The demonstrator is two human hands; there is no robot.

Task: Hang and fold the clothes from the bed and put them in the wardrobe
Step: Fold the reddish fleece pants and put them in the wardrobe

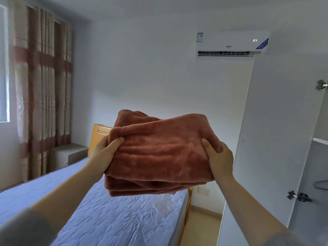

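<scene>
A folded rust-brown fleece garment [159, 153] is held up in the air in front of me, above the bed [106, 219]. My left hand [104, 155] grips its left edge, thumb on top. My right hand [219, 158] grips its right edge in the same way. The white wardrobe [317, 157] stands at the right, its door [271, 139] swung open toward me, with a shelf edge and part of a hanger visible inside.
The bed has a blue quilted mattress and a wooden headboard [99, 134], with a clear plastic bag [162, 205] lying on it. A curtain [42, 96] and window fill the left wall. An air conditioner [230, 44] hangs high on the far wall. Bare floor lies between bed and wardrobe.
</scene>
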